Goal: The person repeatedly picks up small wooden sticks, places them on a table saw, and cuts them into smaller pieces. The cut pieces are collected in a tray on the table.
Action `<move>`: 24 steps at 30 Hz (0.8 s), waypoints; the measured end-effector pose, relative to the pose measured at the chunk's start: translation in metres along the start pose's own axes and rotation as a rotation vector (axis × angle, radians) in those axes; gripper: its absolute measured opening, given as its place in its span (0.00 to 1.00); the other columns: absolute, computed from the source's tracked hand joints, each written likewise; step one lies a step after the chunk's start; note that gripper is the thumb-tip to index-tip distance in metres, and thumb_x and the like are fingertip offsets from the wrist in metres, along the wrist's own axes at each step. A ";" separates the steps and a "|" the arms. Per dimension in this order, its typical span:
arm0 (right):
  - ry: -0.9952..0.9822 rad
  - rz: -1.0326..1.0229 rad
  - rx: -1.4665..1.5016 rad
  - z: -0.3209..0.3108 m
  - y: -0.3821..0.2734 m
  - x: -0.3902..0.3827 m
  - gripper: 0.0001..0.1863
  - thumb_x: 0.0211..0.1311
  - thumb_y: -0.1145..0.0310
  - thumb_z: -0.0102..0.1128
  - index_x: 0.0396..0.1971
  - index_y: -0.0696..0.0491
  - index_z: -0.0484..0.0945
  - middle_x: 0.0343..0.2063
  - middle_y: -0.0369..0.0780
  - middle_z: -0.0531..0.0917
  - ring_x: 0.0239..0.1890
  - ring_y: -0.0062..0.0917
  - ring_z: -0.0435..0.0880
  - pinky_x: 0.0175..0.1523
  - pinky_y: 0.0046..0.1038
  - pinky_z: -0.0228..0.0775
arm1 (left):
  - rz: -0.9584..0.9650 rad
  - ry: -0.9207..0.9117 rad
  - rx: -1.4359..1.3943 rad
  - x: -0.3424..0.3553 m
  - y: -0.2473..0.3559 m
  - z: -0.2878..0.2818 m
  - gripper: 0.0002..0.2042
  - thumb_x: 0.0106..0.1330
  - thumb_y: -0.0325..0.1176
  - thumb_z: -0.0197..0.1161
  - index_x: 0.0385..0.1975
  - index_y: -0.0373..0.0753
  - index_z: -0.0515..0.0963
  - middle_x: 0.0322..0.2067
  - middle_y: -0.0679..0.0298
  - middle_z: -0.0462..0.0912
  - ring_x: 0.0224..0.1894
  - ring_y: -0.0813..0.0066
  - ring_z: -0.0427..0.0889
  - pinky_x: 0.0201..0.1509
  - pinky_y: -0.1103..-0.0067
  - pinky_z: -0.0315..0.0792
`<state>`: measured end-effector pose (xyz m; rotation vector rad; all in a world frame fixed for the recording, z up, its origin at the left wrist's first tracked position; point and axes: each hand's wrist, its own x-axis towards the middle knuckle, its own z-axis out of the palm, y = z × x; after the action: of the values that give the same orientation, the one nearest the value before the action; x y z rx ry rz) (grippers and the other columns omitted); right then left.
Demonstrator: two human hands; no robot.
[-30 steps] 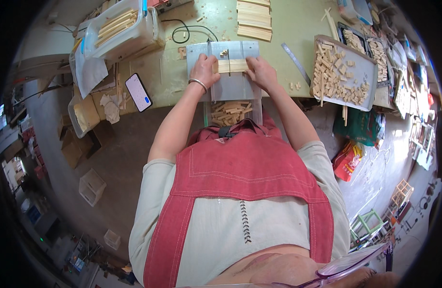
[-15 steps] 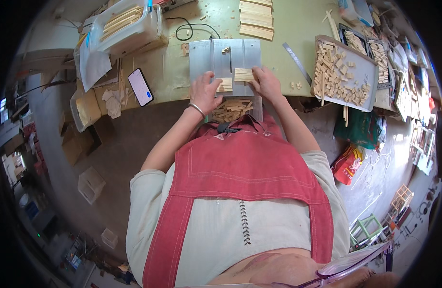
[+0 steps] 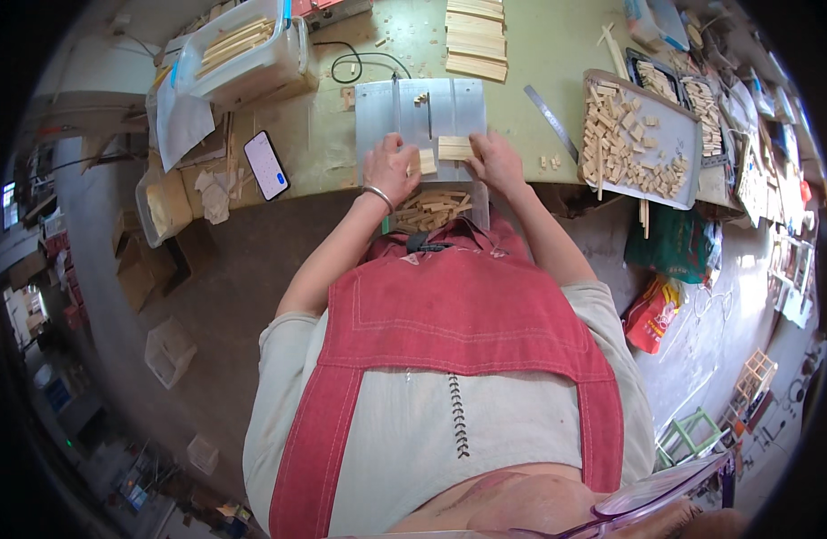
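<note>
While both hands work over the grey, flat metal plate (image 3: 374,117), the left hand (image 3: 393,169) has its fingers curled around a short, pale yellow wooden block (image 3: 428,162), and the right hand (image 3: 499,162) pinches a flat, pale yellow rectangular wooden slab (image 3: 453,148) by its right end, thumb on the near side. Block: smooth, plain, sits near the middle of the plate's near edge; left part hidden by fingers, visible end slightly tilted. Slab: clean straight edges, fine lines running lengthwise, grain or joined strips, can't tell; lies nearly level, just right of the block, a bit farther from the near edge. Narrow gap between the two pieces. Whether either rests on the plate or is lifted, can't tell.

Thin dark slit (image 3: 429,117) runs toward the plate's far edge; tiny pale wood offcuts (image 3: 420,99) lie just left of it. Plate stands at the near edge of the green tabletop (image 3: 521,54). Below the plate's near edge, a clear plastic container (image 3: 479,202) holds loose pale wooden sticks (image 3: 434,208). Silver metal ruler (image 3: 550,120) lies slanted right of the plate; shallow grey tray (image 3: 672,139) with small wooden blocks (image 3: 618,126) sits toward the tabletop's right end.
</note>
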<state>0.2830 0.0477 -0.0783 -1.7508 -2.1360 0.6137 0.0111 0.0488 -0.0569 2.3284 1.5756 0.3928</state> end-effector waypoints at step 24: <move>-0.158 -0.041 0.173 0.022 -0.038 -0.002 0.23 0.58 0.62 0.72 0.53 0.49 0.77 0.45 0.44 0.81 0.53 0.44 0.82 0.54 0.44 0.78 | 0.028 -0.043 -0.111 0.004 -0.013 0.007 0.20 0.46 0.34 0.78 0.40 0.47 0.80 0.44 0.61 0.75 0.50 0.55 0.78 0.49 0.59 0.74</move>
<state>0.2403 0.0366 -0.0780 -1.6098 -2.1421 0.9244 0.0042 0.0565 -0.0678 2.2616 1.4647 0.4232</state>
